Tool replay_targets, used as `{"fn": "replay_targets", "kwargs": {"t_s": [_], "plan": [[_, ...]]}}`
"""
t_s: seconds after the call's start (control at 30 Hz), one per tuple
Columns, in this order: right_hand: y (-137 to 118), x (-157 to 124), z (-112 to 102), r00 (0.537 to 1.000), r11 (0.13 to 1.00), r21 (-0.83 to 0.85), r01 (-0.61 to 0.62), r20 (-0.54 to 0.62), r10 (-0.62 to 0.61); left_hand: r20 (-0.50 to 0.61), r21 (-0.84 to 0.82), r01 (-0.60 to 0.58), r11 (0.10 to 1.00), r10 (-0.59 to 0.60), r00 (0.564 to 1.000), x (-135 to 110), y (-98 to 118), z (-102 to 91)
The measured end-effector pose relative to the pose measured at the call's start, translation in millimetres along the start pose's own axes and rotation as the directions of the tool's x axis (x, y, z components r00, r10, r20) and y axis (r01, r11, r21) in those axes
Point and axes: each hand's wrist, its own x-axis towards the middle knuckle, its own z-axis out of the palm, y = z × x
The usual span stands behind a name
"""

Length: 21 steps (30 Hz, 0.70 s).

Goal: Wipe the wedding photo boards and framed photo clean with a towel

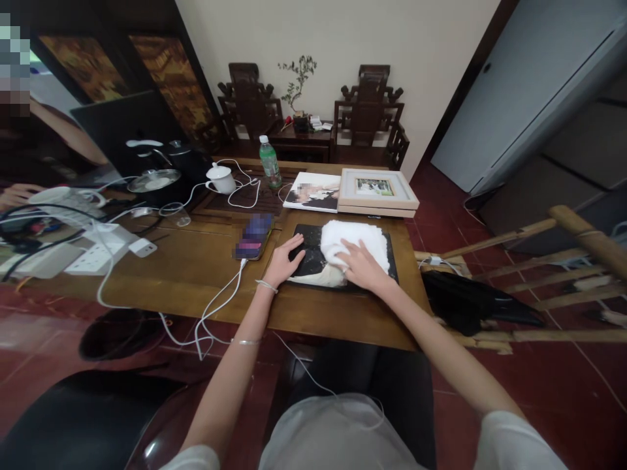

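Observation:
A dark rectangular picture panel (pixel 309 243) with a pale area along its near edge lies flat near the table's right end. My left hand (pixel 284 260) rests at the panel's left edge, fingers stretched out and thumb apart, holding nothing. On the panel's right part sits a bunched, folded white cloth (pixel 365 238). My right hand (pixel 363 266) presses down on this cloth, its fingers bent into the folds. Under the cloth, part of the panel is hidden.
Behind the panel lie a framed picture (pixel 406 196) and a photo print (pixel 306 201). A phone (pixel 255 236) on a white cable is to the left. Farther off stand a green bottle (pixel 269 163), a lidded cup (pixel 220 179) and power strips (pixel 98 251). Another person's arm (pixel 68 130) shows far left.

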Motion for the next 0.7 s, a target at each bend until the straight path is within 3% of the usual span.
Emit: {"fn": "replay_targets", "kwargs": {"t_s": [0.1,0.2,0.37,0.47,0.57,0.7], "plan": [[11.4,18.7,0.8,0.996,0.996,-0.049,-0.074,-0.045,0.072,0.071,-0.014,-0.008,1.0,0.009,0.997,-1.1,-4.4,0.9],[4.5,17.9,0.8,0.999,0.997,-0.057,-0.047,-0.023,0.046,0.111,-0.027,-0.004,1.0,0.007,0.994,-2.0,-5.3,1.2],[-30.4,-24.8,-1.0,0.991,0.995,0.003,0.097,0.088,-0.097,0.13,-0.037,-0.007,0.999,0.012,0.991,-2.7,-5.1,1.6],[-41.8,-54.6,-3.3,0.98,0.983,0.062,0.174,0.087,-0.179,0.156,-0.029,-0.014,0.999,0.019,0.988,-3.4,-8.2,2.6],[-31.8,-69.9,-5.4,0.988,0.983,0.101,0.152,0.023,-0.155,0.179,-0.018,-0.012,1.0,0.015,0.984,-4.5,-11.6,4.0],[5.1,-61.9,-4.6,0.997,0.999,0.04,-0.007,-0.08,0.011,0.164,-0.014,-0.028,1.0,0.03,0.986,-5.3,-14.9,5.8]]}}
